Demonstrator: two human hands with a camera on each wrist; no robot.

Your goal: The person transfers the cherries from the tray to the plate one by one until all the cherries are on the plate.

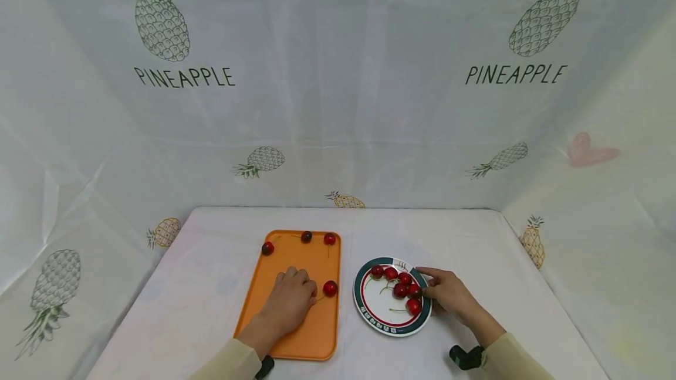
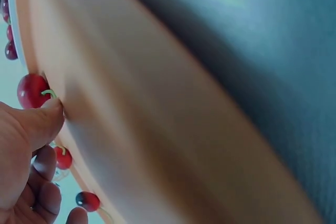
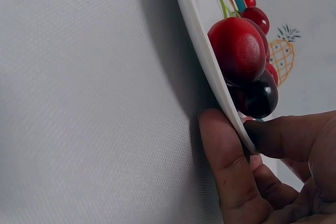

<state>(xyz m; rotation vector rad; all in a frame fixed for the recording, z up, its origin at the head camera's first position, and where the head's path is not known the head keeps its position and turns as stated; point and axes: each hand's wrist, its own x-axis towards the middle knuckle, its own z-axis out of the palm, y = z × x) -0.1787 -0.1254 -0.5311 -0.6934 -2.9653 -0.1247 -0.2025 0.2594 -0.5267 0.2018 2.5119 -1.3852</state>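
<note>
My left hand (image 1: 289,298) is over an orange tray (image 1: 308,336). Its thumb and fingertips pinch the green stem of a red cherry (image 2: 32,92), which sits near the tray's right edge in the head view. Along the tray's far end lie a dark cherry (image 1: 306,237) and two redder ones, the left one on the rim. My right hand (image 1: 451,295) grips the right rim of a white plate (image 1: 381,308) with a dark green border, thumb above and a finger underneath. Several red cherries (image 1: 413,307) with stems are grouped on that plate's right and far side.
Tray and plate stand side by side on a white-covered table (image 1: 465,239), a narrow gap between them. Behind the table hangs a pale cloth (image 1: 338,104) printed with pineapples. Dark wrist straps (image 1: 467,358) show near both sleeves.
</note>
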